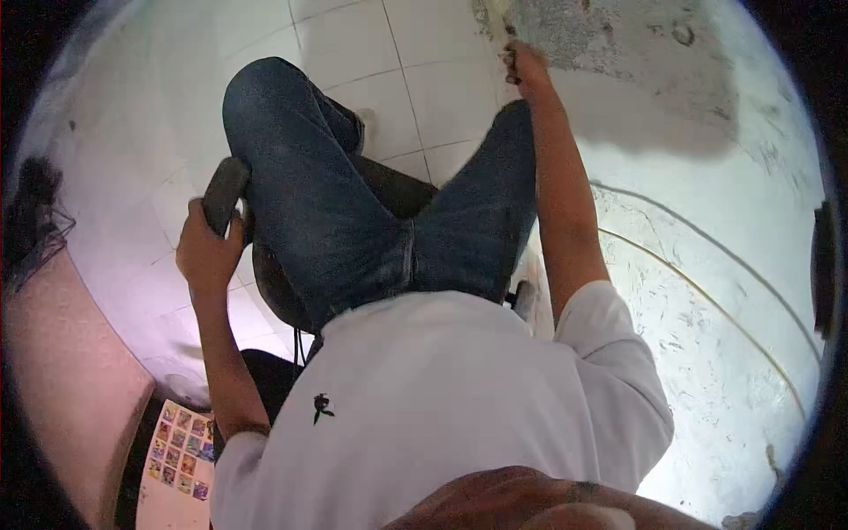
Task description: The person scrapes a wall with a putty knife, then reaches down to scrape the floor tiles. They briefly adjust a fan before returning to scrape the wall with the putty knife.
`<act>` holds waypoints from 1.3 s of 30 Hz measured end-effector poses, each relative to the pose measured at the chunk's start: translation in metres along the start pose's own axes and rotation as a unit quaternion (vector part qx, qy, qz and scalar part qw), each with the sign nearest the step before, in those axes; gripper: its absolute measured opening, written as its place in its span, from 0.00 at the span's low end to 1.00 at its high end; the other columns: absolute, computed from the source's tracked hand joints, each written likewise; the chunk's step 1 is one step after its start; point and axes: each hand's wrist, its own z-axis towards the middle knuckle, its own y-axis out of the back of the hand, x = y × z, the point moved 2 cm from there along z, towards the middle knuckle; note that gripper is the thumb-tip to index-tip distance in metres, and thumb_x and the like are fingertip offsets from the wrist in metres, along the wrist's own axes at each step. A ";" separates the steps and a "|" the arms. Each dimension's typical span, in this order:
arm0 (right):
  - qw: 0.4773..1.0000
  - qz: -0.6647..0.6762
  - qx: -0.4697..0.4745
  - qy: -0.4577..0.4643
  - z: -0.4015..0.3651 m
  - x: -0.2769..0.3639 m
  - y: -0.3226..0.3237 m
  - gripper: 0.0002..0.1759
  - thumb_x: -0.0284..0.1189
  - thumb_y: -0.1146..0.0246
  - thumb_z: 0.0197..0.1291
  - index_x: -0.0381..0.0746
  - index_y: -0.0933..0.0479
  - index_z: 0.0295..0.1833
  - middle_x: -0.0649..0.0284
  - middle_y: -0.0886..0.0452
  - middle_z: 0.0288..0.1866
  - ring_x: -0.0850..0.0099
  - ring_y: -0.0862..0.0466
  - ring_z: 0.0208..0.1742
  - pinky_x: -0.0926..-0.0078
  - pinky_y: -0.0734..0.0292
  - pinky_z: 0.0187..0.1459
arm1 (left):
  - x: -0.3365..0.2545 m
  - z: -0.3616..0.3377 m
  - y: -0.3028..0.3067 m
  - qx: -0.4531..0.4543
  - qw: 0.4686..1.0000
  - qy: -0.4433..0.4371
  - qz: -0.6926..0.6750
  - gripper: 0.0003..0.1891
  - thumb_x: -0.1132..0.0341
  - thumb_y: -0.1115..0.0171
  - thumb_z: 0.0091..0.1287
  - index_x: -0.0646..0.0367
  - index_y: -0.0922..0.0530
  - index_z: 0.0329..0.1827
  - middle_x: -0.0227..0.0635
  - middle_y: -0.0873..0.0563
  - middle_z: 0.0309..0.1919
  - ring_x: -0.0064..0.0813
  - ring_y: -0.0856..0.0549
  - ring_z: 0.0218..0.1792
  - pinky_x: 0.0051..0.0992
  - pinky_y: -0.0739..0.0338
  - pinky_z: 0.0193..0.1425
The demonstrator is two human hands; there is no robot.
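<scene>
On my feed the right hand (pixel 527 66) is up at the top of the view, arm stretched forward past the knee. The fingers are curled into a fist around a pale tool (pixel 500 19). It's blurred and cut off by the frame edge, so I can't tell what kind of tool it is. It sits at the left edge of a rough grey patch (pixel 609 40) where the white coat is gone from the wall (pixel 707 291), and I can't tell if the tip touches. Below the patch the wall is white, scratched, with thin curved lines running across it.

Over to the left hand (pixel 208 252): it's low on the left side, fingers wrapped over a dark armrest (pixel 225 190), thumb side toward me, a firm hold.

Between the two arms, the person is seated. Legs in blue jeans (pixel 309 177) run up the frame, knees apart, with the dark chair seat (pixel 393 190) showing between the thighs. A white shirt (pixel 442 397) fills the lower middle, with a small dark emblem on it.

Beyond the knees is a floor of white tiles (pixel 353 44). Down in the left corner, beside the left elbow, lies a sheet of small colourful squares (pixel 181 450). Next to it is a pinkish surface (pixel 71 380), with a dark tangle (pixel 35 212) above it at the edge of the view.
</scene>
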 end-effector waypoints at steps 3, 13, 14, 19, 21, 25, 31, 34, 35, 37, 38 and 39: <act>0.978 0.134 0.044 0.152 -0.042 0.025 0.039 0.18 0.40 0.39 0.64 0.34 0.24 0.38 0.64 0.26 0.22 0.76 0.31 0.18 0.74 0.35 0.19 | 0.028 0.010 0.001 0.058 0.995 -0.013 -0.077 0.26 0.51 0.34 0.59 0.62 0.26 0.52 0.51 0.15 0.37 0.50 0.14 0.40 0.40 0.23 0.46; 0.985 -0.037 -0.070 0.154 -0.164 -0.004 0.146 0.16 0.42 0.39 0.63 0.39 0.28 0.34 0.70 0.32 0.20 0.81 0.33 0.19 0.78 0.37 0.20 | 0.001 0.073 -0.032 0.150 0.979 -0.092 -0.101 0.27 0.53 0.34 0.54 0.69 0.22 0.47 0.49 0.15 0.41 0.42 0.16 0.43 0.37 0.24 0.48; 0.985 -0.036 -0.049 0.164 -0.171 -0.017 0.151 0.17 0.42 0.40 0.64 0.40 0.29 0.33 0.71 0.32 0.19 0.81 0.34 0.18 0.79 0.37 0.19 | 0.000 0.072 -0.031 0.149 0.978 -0.085 -0.117 0.27 0.53 0.34 0.53 0.69 0.22 0.46 0.50 0.15 0.41 0.42 0.15 0.43 0.36 0.23 0.48; 0.994 0.013 -0.028 0.107 -0.209 -0.082 0.150 0.17 0.43 0.42 0.67 0.41 0.29 0.33 0.71 0.32 0.18 0.81 0.34 0.17 0.79 0.38 0.19 | 0.010 0.060 -0.029 0.149 0.974 -0.118 -0.127 0.24 0.53 0.35 0.55 0.68 0.23 0.43 0.50 0.15 0.38 0.41 0.14 0.41 0.35 0.23 0.47; 0.995 0.011 -0.057 0.077 -0.214 -0.119 0.142 0.18 0.44 0.42 0.67 0.41 0.29 0.32 0.70 0.31 0.19 0.80 0.33 0.17 0.79 0.38 0.19 | 0.013 0.053 -0.030 0.136 0.969 -0.133 -0.158 0.23 0.52 0.35 0.57 0.67 0.24 0.41 0.49 0.14 0.36 0.42 0.14 0.41 0.36 0.23 0.46; 0.991 -0.086 -0.100 -0.019 -0.215 -0.235 0.149 0.20 0.47 0.42 0.66 0.41 0.28 0.32 0.69 0.29 0.19 0.79 0.32 0.17 0.77 0.37 0.20 | 0.007 0.046 -0.032 0.115 0.976 -0.129 -0.131 0.24 0.51 0.32 0.57 0.62 0.26 0.45 0.50 0.15 0.37 0.50 0.15 0.42 0.40 0.23 0.46; 0.964 -0.031 -0.107 -0.241 -0.300 -0.283 0.140 0.19 0.46 0.40 0.64 0.41 0.27 0.32 0.70 0.31 0.18 0.77 0.33 0.16 0.73 0.38 0.19 | -0.021 0.068 -0.045 0.189 0.961 -0.147 -0.137 0.24 0.56 0.29 0.54 0.58 0.28 0.47 0.49 0.15 0.33 0.49 0.15 0.39 0.43 0.23 0.44; 0.930 0.075 -0.117 -0.339 -0.343 -0.344 0.140 0.17 0.42 0.39 0.65 0.41 0.27 0.29 0.69 0.29 0.17 0.75 0.30 0.14 0.73 0.36 0.18 | -0.059 0.071 -0.030 0.193 0.961 -0.171 -0.101 0.26 0.58 0.28 0.52 0.54 0.29 0.51 0.47 0.16 0.32 0.50 0.16 0.37 0.45 0.23 0.43; 0.923 0.106 -0.114 -0.351 -0.355 -0.355 0.140 0.17 0.41 0.39 0.65 0.41 0.26 0.27 0.69 0.27 0.17 0.75 0.29 0.14 0.73 0.36 0.18 | -0.067 0.080 -0.036 0.182 0.960 -0.197 -0.080 0.26 0.58 0.28 0.52 0.53 0.29 0.52 0.46 0.16 0.31 0.51 0.16 0.36 0.45 0.24 0.43; 0.901 0.237 -0.112 -0.345 -0.387 -0.412 0.141 0.19 0.42 0.37 0.63 0.42 0.26 0.25 0.67 0.26 0.17 0.73 0.27 0.15 0.71 0.34 0.19 | -0.077 0.094 -0.038 0.242 0.951 -0.165 -0.097 0.28 0.55 0.27 0.51 0.51 0.29 0.53 0.48 0.16 0.31 0.51 0.17 0.37 0.46 0.24 0.44; 0.860 0.243 -0.134 -0.429 -0.398 -0.431 0.138 0.18 0.42 0.36 0.62 0.42 0.26 0.27 0.67 0.25 0.18 0.71 0.25 0.17 0.65 0.31 0.19 | -0.083 0.100 -0.035 0.251 0.950 -0.163 -0.085 0.28 0.56 0.27 0.51 0.51 0.29 0.53 0.48 0.16 0.31 0.51 0.16 0.36 0.46 0.24 0.43; 0.856 0.250 -0.148 -0.428 -0.399 -0.418 0.130 0.18 0.42 0.36 0.62 0.42 0.26 0.27 0.67 0.25 0.18 0.71 0.25 0.17 0.65 0.31 0.19 | -0.096 0.110 -0.030 0.262 0.949 -0.165 -0.069 0.29 0.56 0.27 0.50 0.52 0.29 0.53 0.49 0.16 0.30 0.51 0.16 0.36 0.46 0.24 0.43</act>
